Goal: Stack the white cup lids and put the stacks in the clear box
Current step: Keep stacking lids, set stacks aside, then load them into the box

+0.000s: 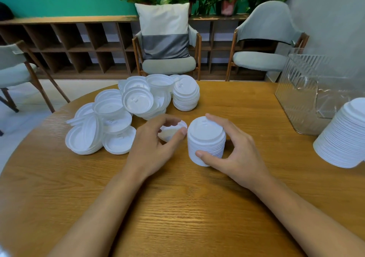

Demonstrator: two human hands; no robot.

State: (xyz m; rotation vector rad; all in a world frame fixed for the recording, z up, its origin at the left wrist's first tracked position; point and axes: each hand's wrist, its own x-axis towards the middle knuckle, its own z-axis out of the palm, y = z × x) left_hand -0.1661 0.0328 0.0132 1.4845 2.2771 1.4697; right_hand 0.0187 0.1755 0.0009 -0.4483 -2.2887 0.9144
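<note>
A stack of white cup lids [206,140] stands upright at the table's middle, and my right hand [233,150] grips it from the right side, thumb low at the front and fingers over the far rim. Just left of it, my left hand [156,146] holds a single white lid [171,131] tilted between thumb and fingers. A loose pile of lids [110,118] spreads over the far left of the table, with a short stack [186,96] behind it. A taller stack [343,136] stands at the right edge, in front of the clear box [308,91].
The round wooden table [177,207] has bare surface in front of my hands. Three chairs stand beyond the table, the middle chair [167,63] holding a cushion. A low wooden shelf [79,45] and potted plants line the green wall.
</note>
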